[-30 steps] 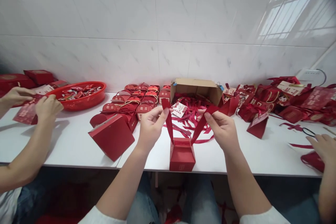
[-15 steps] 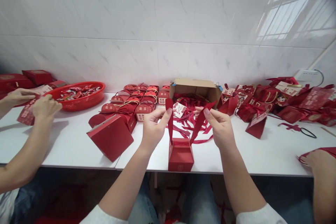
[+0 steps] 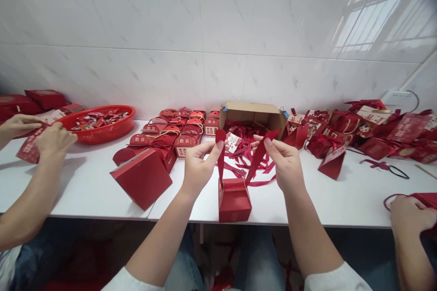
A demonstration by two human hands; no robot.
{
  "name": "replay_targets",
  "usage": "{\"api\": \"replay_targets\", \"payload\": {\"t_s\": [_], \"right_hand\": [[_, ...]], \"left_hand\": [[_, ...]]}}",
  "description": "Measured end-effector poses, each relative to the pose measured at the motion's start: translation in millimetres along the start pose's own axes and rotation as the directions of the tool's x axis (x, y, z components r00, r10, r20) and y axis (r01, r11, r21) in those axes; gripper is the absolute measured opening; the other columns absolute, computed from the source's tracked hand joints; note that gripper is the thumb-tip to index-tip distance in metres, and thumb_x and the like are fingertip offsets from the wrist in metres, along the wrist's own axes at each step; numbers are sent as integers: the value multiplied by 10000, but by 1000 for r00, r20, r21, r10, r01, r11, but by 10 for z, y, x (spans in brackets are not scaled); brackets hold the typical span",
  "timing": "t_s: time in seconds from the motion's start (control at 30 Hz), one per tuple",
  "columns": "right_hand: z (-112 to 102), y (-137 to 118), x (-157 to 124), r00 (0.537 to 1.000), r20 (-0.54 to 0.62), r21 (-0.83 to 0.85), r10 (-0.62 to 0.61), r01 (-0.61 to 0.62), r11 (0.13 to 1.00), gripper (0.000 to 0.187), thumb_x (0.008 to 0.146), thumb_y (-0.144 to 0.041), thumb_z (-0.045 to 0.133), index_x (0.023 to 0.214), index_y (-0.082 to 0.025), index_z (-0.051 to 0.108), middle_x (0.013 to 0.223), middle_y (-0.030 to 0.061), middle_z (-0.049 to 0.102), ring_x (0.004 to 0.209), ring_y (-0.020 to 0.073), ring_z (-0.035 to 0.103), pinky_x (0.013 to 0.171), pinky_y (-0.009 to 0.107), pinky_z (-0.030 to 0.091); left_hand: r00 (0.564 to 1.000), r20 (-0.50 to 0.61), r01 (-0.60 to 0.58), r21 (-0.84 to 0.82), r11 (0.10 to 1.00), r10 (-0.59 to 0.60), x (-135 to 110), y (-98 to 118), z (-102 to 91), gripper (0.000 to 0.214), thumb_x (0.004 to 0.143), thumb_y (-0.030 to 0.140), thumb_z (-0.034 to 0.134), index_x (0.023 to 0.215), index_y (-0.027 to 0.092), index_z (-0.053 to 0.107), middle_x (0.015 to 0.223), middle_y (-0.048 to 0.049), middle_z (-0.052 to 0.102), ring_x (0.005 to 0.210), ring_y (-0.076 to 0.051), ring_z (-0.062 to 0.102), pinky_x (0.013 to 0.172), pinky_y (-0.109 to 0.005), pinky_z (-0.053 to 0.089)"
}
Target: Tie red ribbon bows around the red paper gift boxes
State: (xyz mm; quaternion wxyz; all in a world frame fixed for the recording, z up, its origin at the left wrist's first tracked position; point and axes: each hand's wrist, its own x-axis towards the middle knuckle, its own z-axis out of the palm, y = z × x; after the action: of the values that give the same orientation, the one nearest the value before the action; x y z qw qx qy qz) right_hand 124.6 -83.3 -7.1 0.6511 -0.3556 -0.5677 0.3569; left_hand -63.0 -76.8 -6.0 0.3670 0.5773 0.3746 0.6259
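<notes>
Between my hands a red ribbon [image 3: 254, 163] runs down in a V to the top of a small red gift box [image 3: 235, 204] at the table's front edge. My left hand [image 3: 200, 166] pinches one end of it between thumb and fingers. The other end is pinched in my right hand [image 3: 285, 161], a little above the table. Both ends are held up and apart, and the ribbon passes through the box's top. Behind the box lies a heap of loose red ribbons [image 3: 244, 159], with a white printed tag [image 3: 233, 142] among them.
An open cardboard carton [image 3: 252, 108] holds more ribbon. A larger red box [image 3: 141, 179] and rows of small boxes [image 3: 186, 141] stand left, near a red basin [image 3: 102, 134] of sweets. Finished-looking boxes [image 3: 337, 122] and scissors [image 3: 398, 172] lie right. Co-workers' hands [image 3: 56, 138] [image 3: 409, 213] work at both sides.
My hands and the ribbon have barely moved. At the right edge, the co-worker's hand has turned and shifted with a red item.
</notes>
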Motion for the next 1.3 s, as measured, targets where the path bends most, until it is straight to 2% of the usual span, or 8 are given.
{"api": "replay_targets", "payload": {"t_s": [0.27,0.47,0.63,0.77,0.9,1.03,1.2,1.3], "right_hand": [[-5,49,13,999,-26,70,19,-18,997,237,840,-399,628,935,-213,740,842,38,727,869,202,679,904,396,508],[43,17,28,997,-14,217,70,-65,974,236,833,-399,633,914,-186,695,705,23,696,622,150,660,625,299,558],[124,-12,68,995,25,118,101,-103,988,165,799,-337,674,869,-190,649,571,-34,627,406,64,493,408,184,411],[176,-6,21,986,159,3,52,-53,999,191,800,-289,650,965,-200,688,741,8,675,699,130,627,622,237,517],[185,-18,-65,953,297,24,-49,44,999,246,798,-249,653,1043,-242,678,1009,31,668,913,167,628,752,274,526],[126,-2,-60,937,308,-112,-165,208,972,190,904,-247,525,941,-234,711,827,24,650,772,139,608,686,262,502],[29,31,-14,857,427,-210,-287,403,891,217,918,-250,501,945,-242,716,830,43,652,747,159,595,656,288,481],[18,68,-28,868,406,-237,-287,403,884,232,924,-291,494,977,-249,716,843,52,647,752,169,591,661,303,482]], "left_hand": [[1000,-8,-7,2,1000,8,-11,75,11,307,765,423,676,842,136,754,789,-70,738,740,-184,668,763,-283,505],[998,-18,-55,33,998,56,75,108,-46,276,803,414,639,793,147,707,669,-27,676,684,-148,632,715,-253,489],[984,157,-97,114,989,79,90,108,-75,316,850,401,572,656,158,627,599,2,591,597,-114,557,618,-222,442],[940,334,-173,284,943,72,60,122,-20,295,836,381,584,656,153,632,611,3,589,590,-113,523,569,-223,395],[933,351,-219,397,891,73,44,102,26,306,811,361,607,596,144,614,554,18,534,563,-107,479,532,-226,349],[916,400,-115,318,941,-23,61,78,-3,191,804,309,603,736,147,677,653,0,617,615,-120,525,589,-233,395],[849,478,206,97,974,-227,97,35,-83,183,774,308,631,680,153,661,643,-12,634,677,-146,585,694,-263,451],[828,498,258,72,964,-258,94,-11,-104,223,802,327,603,697,147,680,703,-51,680,751,-179,628,766,-295,467]]}}
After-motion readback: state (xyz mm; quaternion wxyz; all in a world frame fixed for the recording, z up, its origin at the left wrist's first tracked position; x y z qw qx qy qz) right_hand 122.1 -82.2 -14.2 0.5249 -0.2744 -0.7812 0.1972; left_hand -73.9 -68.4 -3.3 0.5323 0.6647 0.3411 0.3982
